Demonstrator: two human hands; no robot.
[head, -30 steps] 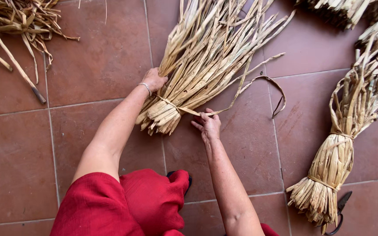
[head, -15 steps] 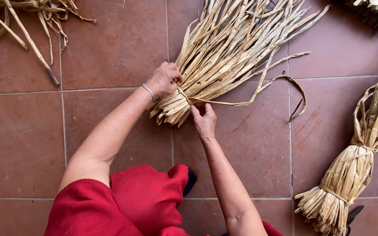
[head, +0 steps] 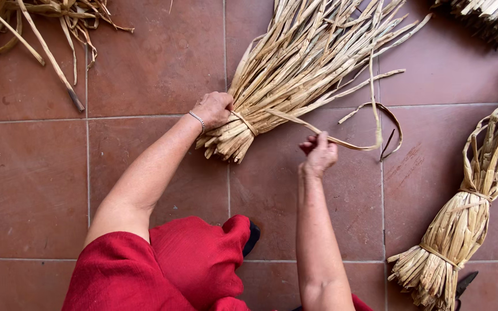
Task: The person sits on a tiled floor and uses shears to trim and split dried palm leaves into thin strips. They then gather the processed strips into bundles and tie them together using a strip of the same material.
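Straw bundle (head: 295, 75): dry pale stalks lying on the terracotta tile floor (head: 162, 63), cut ends towards the person, loose tops fanning away
Left hand (head: 213, 109): closed around the bundle's narrow neck, fingers wrapped over the stalks, a thin bracelet (head: 197, 121) at the wrist
Right hand (head: 318, 154): clenched on a long straw strip (head: 341, 141), lifted just off the floor beside the cut ends
Strip: runs taut from the bundle's neck to the right hand, then loops loosely beyond it
Tied bundle (head: 462, 219): bound with bands, well apart at the right
Loose stalks (head: 24, 29): top left corner
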